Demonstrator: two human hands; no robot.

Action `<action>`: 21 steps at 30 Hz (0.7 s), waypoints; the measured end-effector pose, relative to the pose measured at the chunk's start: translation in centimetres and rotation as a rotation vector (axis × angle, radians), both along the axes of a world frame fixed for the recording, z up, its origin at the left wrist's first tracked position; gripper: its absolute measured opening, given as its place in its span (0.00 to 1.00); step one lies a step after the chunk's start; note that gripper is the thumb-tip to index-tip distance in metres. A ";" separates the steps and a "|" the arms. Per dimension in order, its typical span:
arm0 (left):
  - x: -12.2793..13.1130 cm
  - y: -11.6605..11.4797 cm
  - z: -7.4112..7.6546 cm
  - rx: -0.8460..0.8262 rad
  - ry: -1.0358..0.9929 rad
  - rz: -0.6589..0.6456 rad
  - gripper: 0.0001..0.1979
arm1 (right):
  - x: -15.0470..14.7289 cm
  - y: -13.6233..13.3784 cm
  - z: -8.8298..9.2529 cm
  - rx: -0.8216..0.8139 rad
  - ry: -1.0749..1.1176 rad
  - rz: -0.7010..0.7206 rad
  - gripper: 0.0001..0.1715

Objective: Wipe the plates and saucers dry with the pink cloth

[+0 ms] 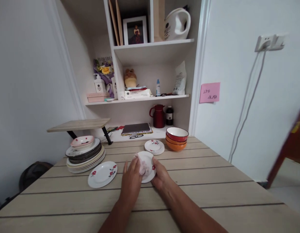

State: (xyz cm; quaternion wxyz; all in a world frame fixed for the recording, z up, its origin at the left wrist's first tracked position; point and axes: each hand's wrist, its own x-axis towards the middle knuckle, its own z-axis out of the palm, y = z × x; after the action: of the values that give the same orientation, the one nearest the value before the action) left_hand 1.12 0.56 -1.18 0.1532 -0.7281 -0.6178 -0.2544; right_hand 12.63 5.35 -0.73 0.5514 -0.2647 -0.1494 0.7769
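A small white plate (148, 177) with red flowers is tilted up in front of me. My right hand (161, 173) grips its right edge, thumb on the face and fingers beneath. My left hand (132, 173) presses a pale pinkish cloth (141, 165) against the plate's left side. To the left a larger flowered plate (102, 174) lies flat on the table. Just behind my hands sits a short stack of small flowered plates (154, 146), beside stacked bowls (176, 139), red on top and orange below.
A tall stack of plates (85, 158) with a dotted dish (82, 141) on top stands at the left, by a small raised stand (79, 125). At the back are a dark laptop (136, 128), glasses (136, 136) and a red jug (159, 116) under shelves.
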 end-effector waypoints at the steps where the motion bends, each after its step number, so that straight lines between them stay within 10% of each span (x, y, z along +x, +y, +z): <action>1: 0.5 -0.1 -0.2 -0.014 0.016 -0.073 0.29 | 0.2 0.1 0.0 -0.004 0.008 0.005 0.09; 6: 1.4 -0.4 -0.7 -0.038 -0.044 -0.150 0.27 | -0.4 -0.7 -0.2 0.033 -0.067 0.089 0.10; 16: -1.1 -0.3 -0.1 0.032 -0.176 0.381 0.25 | -1.3 -1.9 -0.2 0.100 -0.249 0.170 0.09; 21: -0.1 -1.0 -0.5 0.031 -0.218 0.148 0.33 | -0.8 -1.5 0.5 0.023 -0.176 0.103 0.09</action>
State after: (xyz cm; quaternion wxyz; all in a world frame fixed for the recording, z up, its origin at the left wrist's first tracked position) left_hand 1.06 -0.44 -1.68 0.1145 -0.6462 -0.6788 -0.3294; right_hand 11.86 3.82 -0.23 0.4984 -0.3175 -0.2196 0.7763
